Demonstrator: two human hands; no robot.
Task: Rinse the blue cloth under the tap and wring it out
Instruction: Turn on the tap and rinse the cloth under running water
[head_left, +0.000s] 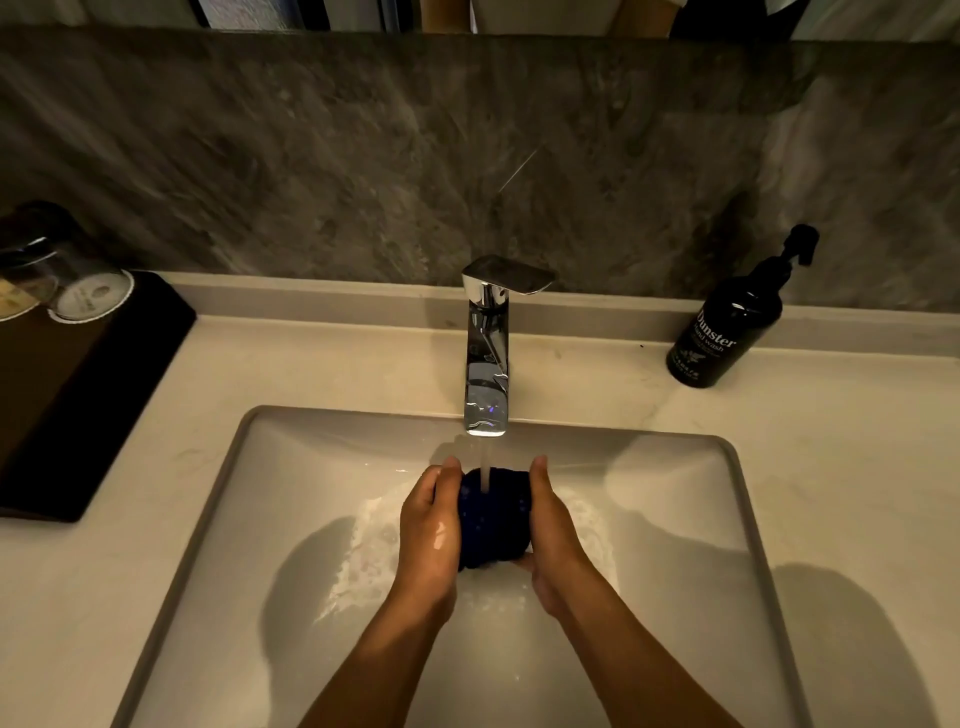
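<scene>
The blue cloth (493, 519) is bunched into a dark wet ball over the white sink basin (675, 519). My left hand (430, 530) presses its left side and my right hand (551, 525) presses its right side, so both hands hold it between them. A chrome tap (487, 353) stands behind the basin, and a thin stream of water (485, 467) runs from its spout straight onto the top of the cloth. Water splashes and foams in the basin under my hands.
A black pump bottle of hand wash (727, 332) stands on the counter at the back right. At the left, a dark tray (78, 395) carries upturned glasses (88, 296). A grey stone wall (363, 156) rises behind the pale counter (337, 364).
</scene>
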